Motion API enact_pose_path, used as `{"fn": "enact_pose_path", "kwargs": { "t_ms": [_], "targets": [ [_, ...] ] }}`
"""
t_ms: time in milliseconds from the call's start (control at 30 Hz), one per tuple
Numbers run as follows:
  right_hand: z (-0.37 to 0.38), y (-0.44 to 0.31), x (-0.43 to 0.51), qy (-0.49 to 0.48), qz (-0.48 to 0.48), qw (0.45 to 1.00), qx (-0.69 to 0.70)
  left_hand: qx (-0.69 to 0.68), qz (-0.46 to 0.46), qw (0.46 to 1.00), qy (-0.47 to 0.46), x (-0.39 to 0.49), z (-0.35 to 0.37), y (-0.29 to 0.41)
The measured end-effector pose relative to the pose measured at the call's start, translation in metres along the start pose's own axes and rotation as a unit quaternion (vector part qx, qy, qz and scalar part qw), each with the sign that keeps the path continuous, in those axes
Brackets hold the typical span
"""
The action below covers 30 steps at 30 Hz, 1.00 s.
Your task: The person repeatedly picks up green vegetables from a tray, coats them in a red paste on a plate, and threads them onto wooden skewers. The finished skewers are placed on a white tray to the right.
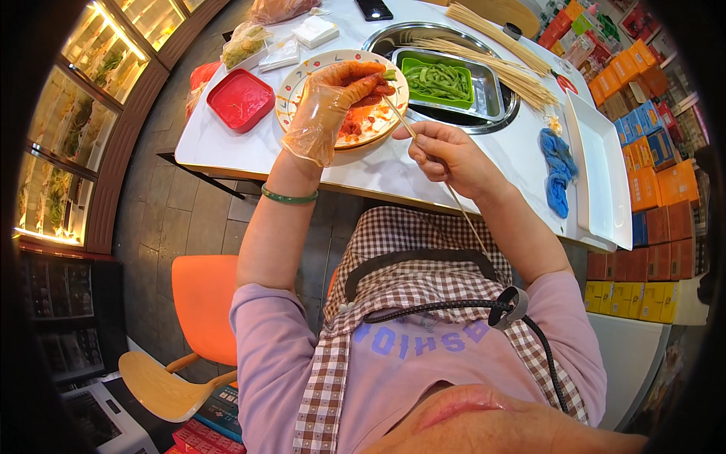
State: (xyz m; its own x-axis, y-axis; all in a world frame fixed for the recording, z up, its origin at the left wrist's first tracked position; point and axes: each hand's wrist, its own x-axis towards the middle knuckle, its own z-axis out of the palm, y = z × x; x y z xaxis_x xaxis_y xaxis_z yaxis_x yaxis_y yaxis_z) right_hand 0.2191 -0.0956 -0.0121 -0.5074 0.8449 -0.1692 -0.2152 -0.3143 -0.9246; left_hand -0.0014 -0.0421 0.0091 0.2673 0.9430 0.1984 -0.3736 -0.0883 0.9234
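My left hand (334,93) wears a clear plastic glove smeared with red sauce. Its fingertips pinch a sauce-coated piece of food (385,89) with a green vegetable piece (389,75) at its top. Beneath it sits a patterned plate (287,105) with red, sauced morsels (351,129), partly covered by the hand. My bare right hand (451,156) grips a thin bamboo skewer (399,117), whose upper end meets the food at the left fingertips; whether it pierces it is unclear. Right of the plate, green vegetable strips (437,82) fill a green container (441,104) in a metal tray (492,93).
Bundled bamboo skewers (499,40) lie across the tray and table. A red square dish (241,102) stands left of the plate. At the right are red-handled scissors (564,83), a blue cloth (557,170) and a white tray (598,170). An orange chair (204,306) stands left.
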Motion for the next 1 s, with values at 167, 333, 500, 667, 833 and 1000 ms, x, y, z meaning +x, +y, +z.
{"fn": "enact_pose_path", "kwargs": {
  "t_ms": [167, 333, 500, 667, 833, 1000],
  "targets": [
    [0.001, 0.002, 0.000, 0.017, -0.005, 1.000, -0.003, -0.005, 0.008, 1.000, -0.001, 0.000, 0.001, -0.005],
    [-0.002, 0.006, -0.003, 0.011, -0.016, 1.000, -0.007, -0.036, -0.005, 0.999, 0.003, 0.000, 0.001, -0.008],
    [-0.003, 0.008, -0.005, 0.028, -0.014, 0.999, -0.006, -0.018, -0.021, 1.000, 0.011, 0.002, 0.001, -0.010],
    [0.000, 0.006, -0.002, 0.030, -0.024, 0.999, -0.014, -0.016, -0.026, 0.999, 0.015, 0.003, 0.005, -0.012],
    [0.000, 0.006, -0.002, 0.025, -0.017, 1.000, -0.007, -0.004, -0.011, 1.000, 0.012, 0.003, 0.004, -0.014],
    [0.000, 0.007, 0.001, 0.030, -0.024, 0.999, 0.009, 0.053, 0.031, 0.998, 0.022, 0.005, 0.004, -0.021]
  ]
}}
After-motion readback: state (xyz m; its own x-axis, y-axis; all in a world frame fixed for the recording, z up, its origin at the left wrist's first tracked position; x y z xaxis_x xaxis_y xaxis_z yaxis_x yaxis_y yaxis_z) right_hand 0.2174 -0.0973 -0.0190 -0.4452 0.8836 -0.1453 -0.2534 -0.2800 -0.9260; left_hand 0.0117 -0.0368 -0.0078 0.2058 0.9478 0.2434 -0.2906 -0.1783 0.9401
